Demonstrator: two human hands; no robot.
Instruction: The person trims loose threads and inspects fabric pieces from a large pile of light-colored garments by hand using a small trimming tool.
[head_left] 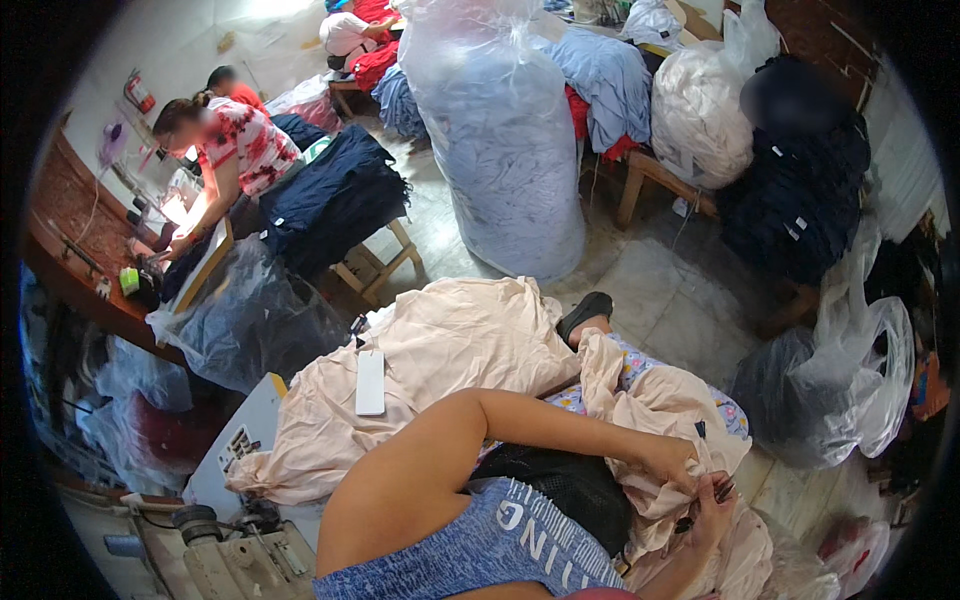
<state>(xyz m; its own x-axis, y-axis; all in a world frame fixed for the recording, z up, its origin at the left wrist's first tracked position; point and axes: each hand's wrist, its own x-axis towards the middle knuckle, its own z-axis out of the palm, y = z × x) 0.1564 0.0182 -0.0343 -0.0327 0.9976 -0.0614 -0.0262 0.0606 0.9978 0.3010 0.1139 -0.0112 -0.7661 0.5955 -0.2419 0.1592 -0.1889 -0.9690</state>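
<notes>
Peach cloth [655, 410] lies bunched over my lap at the lower right. My left hand [676, 462] is closed on a gathered fold of it. Close beside it, nearly touching, my right hand [712, 503] is closed too, its fingers bent at the same fold. Small dark bits show at the right fingers and just below them; whether they are a tool or part of the garment I cannot tell. A small dark label [700, 430] sits on the cloth above my hands. More peach cloth [470, 325] is heaped to the left, a flat white rectangular object [370, 383] on top.
A sewing machine table [228, 470] stands at my left. Ahead rises a tall clear sack [510, 160] of light blue cloth. A co-worker [245, 150] sits beyond a pile of navy garments [335, 200]. Plastic bags [825, 375] and dark garments [795, 200] stand at the right.
</notes>
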